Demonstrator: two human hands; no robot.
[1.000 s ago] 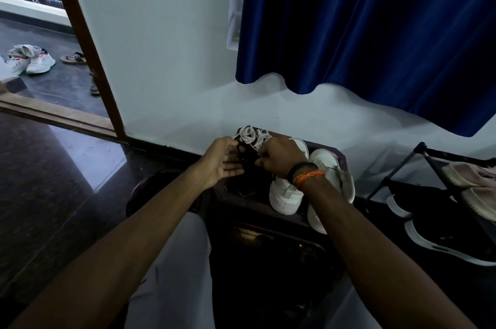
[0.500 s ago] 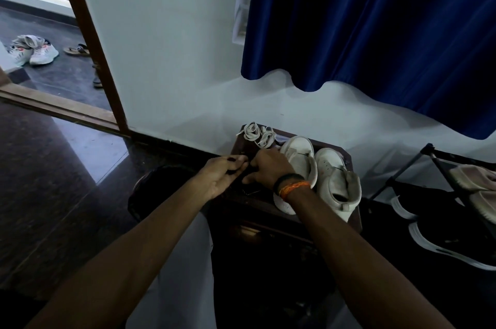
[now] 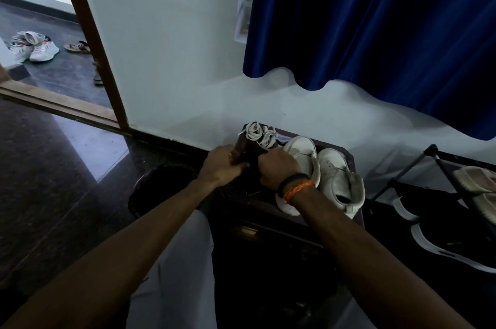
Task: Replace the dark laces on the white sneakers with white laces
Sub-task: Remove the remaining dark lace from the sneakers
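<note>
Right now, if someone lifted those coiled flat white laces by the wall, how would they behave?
The coiled flat white laces would probably flop and uncoil, since their loops already lie loose. They look thin, so likely very light.

Bare forearms; the right wrist wears a black band [image 3: 291, 181] beside an orange braided thread [image 3: 299, 190]; pale trousers [image 3: 171, 261].

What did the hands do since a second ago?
Both hands, left and right, drew back from the coiled white laces toward the near side of the dark wooden stand, fingers curled together over something dark. The two white sneakers and laces stayed put.
</note>
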